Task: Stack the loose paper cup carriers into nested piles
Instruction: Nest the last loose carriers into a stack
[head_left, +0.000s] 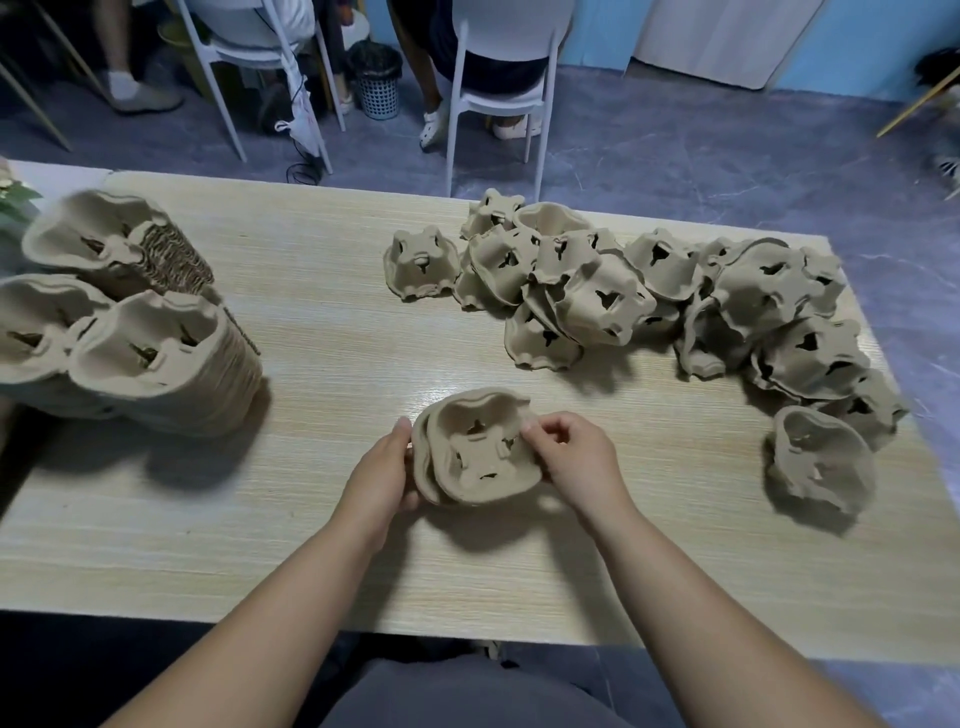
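You hold a small nest of carriers (478, 452) over the middle of the table (311, 545), toward its near edge. Your left hand (387, 473) grips the left rim and your right hand (571, 457) pinches the right rim. The top carrier looks skewed on the one beneath, so turn it until the lobes match, then press evenly at the rim. The loose heap (675, 301) lies at the table's far right, the finished piles (140, 338) at its left end.
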